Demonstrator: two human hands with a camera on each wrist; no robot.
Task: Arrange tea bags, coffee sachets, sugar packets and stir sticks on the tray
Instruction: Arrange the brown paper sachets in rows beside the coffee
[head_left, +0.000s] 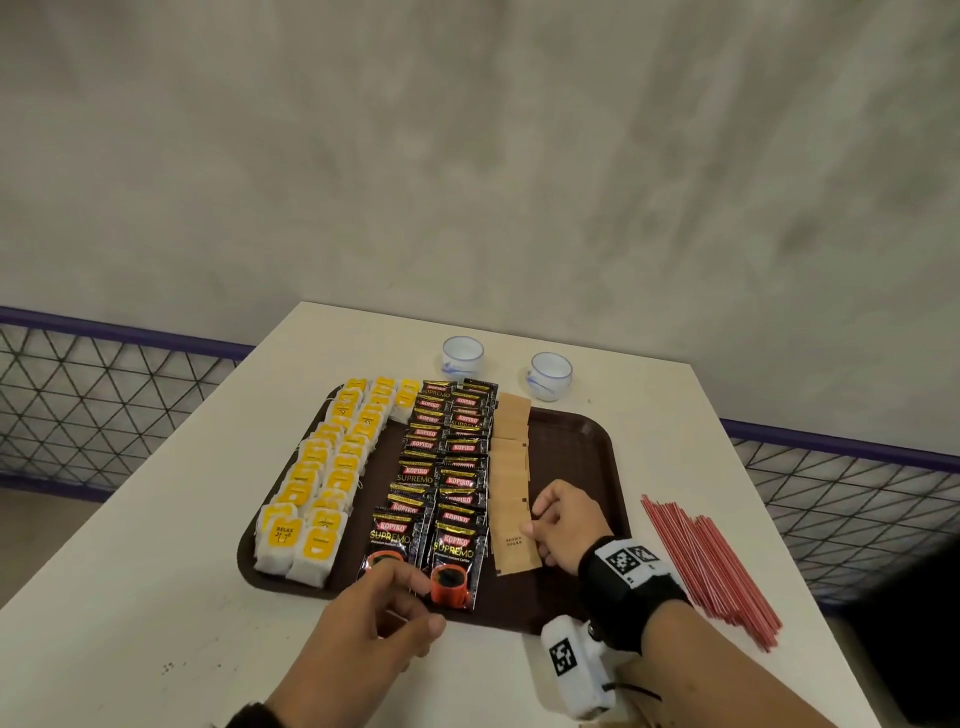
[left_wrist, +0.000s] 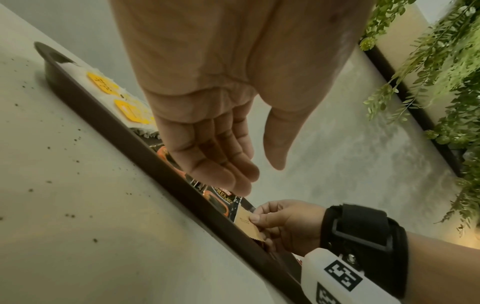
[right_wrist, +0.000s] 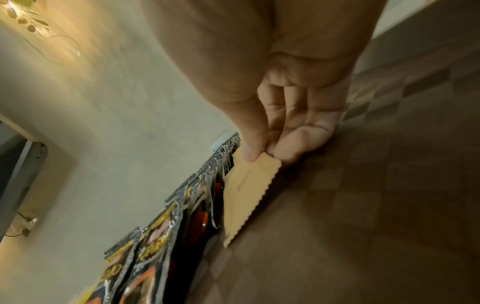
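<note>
Brown plastic tray (head_left: 582, 447) on the white tabletop (head_left: 130, 545), contents listed left to right as you face it.

Item 1: tea bags (head_left: 322, 483), yellow-tagged, two overlapping columns along the tray's left side, with a few more at the far end.

Item 2: coffee sachets (head_left: 441, 483), black, two overlapping columns down the middle. Your left hand (head_left: 374, 618) hovers over the near rim just in front of them, fingers relaxed and apart, holding nothing.

Item 3: sugar packets (head_left: 511, 457), tan paper, one column just right of the coffee. Your right hand (head_left: 566, 525) pinches the nearest sugar packet (right_wrist: 246, 197) by its upper right corner between thumb and fingertips; its lower edge lies on the tray, beside the sachets.

Item 4: bare tray floor, right of the sugar.

Item 5: stir sticks (head_left: 711, 561), red, a loose bundle on the tabletop well right of the tray, not yet loaded.

Also present: two white cups (head_left: 506, 366) on the tabletop beyond the tray.

Step in hand, by judgement: closing out the sugar column. Next, you lay this packet flat and square to its row, let go, then reach right for the sticks; gather them as one bundle so they do not scatter, and set them in the bare strip.
</note>
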